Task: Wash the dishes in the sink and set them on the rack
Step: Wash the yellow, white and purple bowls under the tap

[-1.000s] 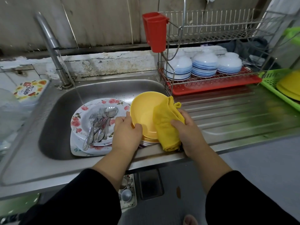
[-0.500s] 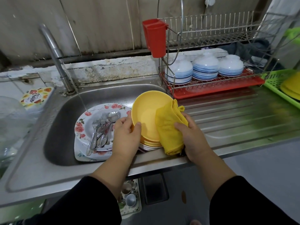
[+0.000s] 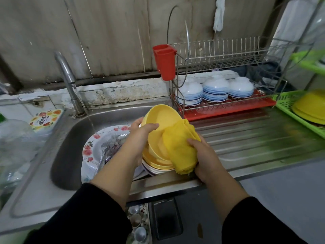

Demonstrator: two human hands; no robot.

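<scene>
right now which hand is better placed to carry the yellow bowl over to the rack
Left. The left hand already grips the yellow bowl by its rim, while the right hand is full of yellow cloth.

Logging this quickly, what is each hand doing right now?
Left hand: grips the rim of the yellow bowl.
Right hand: holds the yellow cloth against the bowl.

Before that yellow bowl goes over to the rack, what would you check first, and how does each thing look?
1. Left hand grips the yellow bowl at its rim: ok.
2. Right hand holds the yellow cloth against the bowl: ok.
3. Bowl rinsed free of soap: cannot tell.
4. Tap running for a rinse: ok.
5. Dish rack lower shelf free: not ok, three white bowls sit on it.
6. Upper shelf free: ok.
</scene>
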